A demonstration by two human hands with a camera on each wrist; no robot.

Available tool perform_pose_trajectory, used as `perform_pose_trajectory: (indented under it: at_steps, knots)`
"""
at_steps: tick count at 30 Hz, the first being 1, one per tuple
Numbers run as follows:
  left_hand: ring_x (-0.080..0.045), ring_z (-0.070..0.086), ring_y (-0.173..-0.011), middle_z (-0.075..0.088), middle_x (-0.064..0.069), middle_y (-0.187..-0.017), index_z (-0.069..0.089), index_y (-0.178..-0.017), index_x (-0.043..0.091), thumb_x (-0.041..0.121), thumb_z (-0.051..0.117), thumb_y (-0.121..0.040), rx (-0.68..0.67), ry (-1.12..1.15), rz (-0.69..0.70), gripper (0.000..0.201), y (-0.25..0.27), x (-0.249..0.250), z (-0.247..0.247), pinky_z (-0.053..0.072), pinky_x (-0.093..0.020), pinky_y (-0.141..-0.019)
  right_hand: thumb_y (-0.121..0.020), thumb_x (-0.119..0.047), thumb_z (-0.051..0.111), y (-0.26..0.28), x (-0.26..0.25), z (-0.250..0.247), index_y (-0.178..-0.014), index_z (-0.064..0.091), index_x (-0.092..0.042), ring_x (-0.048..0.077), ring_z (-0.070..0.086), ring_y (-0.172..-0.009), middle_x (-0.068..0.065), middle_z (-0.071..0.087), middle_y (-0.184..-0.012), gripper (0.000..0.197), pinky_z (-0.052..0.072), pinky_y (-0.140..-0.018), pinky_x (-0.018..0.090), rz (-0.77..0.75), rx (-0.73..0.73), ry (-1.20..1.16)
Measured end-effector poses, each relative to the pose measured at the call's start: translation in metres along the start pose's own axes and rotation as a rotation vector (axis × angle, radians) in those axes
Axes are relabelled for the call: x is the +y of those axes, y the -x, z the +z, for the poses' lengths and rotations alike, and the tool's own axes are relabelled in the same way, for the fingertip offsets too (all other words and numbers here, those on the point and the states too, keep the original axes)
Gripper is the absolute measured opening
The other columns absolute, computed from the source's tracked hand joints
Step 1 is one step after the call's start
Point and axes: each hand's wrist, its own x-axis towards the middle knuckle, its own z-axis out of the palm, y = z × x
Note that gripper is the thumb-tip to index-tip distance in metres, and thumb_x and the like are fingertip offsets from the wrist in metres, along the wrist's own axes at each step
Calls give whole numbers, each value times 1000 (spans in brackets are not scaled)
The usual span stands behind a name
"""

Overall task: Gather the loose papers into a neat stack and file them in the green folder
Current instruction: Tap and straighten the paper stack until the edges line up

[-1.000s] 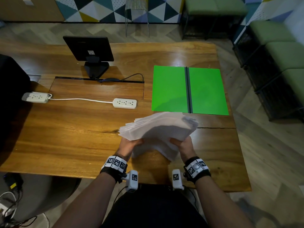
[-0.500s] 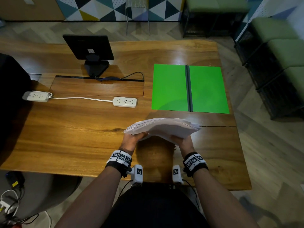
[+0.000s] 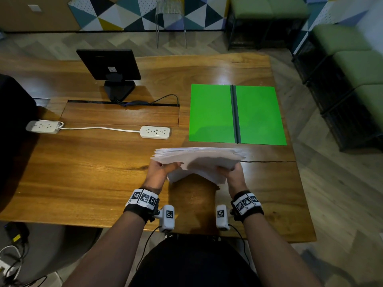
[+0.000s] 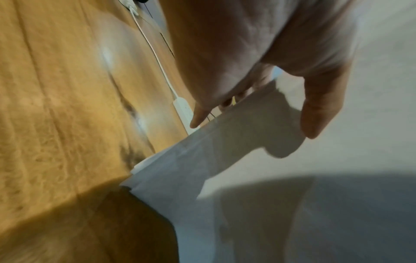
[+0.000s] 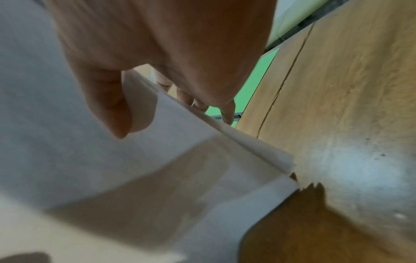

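Observation:
Both hands hold an uneven stack of white papers [image 3: 199, 162] on edge above the wooden table [image 3: 83, 172]. My left hand [image 3: 158, 172] grips its left side, thumb on the near face and fingers behind, as the left wrist view shows on the papers [image 4: 292, 178] with the thumb [image 4: 315, 115]. My right hand [image 3: 233, 175] grips the right side the same way; the right wrist view shows its thumb [image 5: 112, 106] pressed on the papers [image 5: 112, 169]. The green folder [image 3: 211, 114] lies open flat just beyond the stack, with a dark spine down its middle.
A small black monitor [image 3: 108, 65] stands at the back left. Two white power strips [image 3: 155, 132] joined by a cord lie left of the folder. A dark object [image 3: 14, 131] sits at the table's left edge. Green benches [image 3: 356, 65] stand to the right.
The stack tipped from lying slanted in the hands to standing more on edge, then dropped slightly toward the table. Both hands kept their grip at its sides.

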Motion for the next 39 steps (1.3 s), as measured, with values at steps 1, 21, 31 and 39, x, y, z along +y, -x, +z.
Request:
perform_pose_trajectory:
  at_steps: [1, 21, 31, 39]
  knots:
    - [-19, 75, -112, 82, 0, -111, 74, -115, 18, -10, 80, -80, 1, 10, 13, 45, 0, 3, -1, 57, -46, -104, -77, 1, 80, 2, -4, -2, -122, 60, -19, 22, 66, -108, 9, 69, -118, 54, 55, -82, 32, -12, 16, -29]
    - [-12, 59, -115, 60, -1, -130, 43, -148, 21, -12, 82, -76, 12, 61, 109, 89, 3, 20, 13, 55, -33, -101, -85, -59, 64, 21, -72, 40, -104, 61, -26, 2, 61, -91, -7, 67, -99, 38, 50, -89, 33, -346, 328, -132]
    - [-15, 64, -116, 67, -6, -128, 49, -143, 12, -1, 84, -81, 51, 33, 58, 72, -4, 8, 15, 59, -22, -87, -97, -62, 41, 17, -69, 33, -102, 64, -39, 33, 60, -100, 10, 62, -103, 33, 47, -93, 62, -351, 334, -116]
    - [-15, 68, -117, 73, -2, -125, 61, -134, 20, -8, 84, -75, 55, 4, -24, 69, -18, -9, 15, 60, -26, -92, -59, -61, 90, 14, -32, 14, -120, 43, -47, 21, 56, -129, 1, 59, -130, 78, 49, -108, 47, -143, 43, 48]
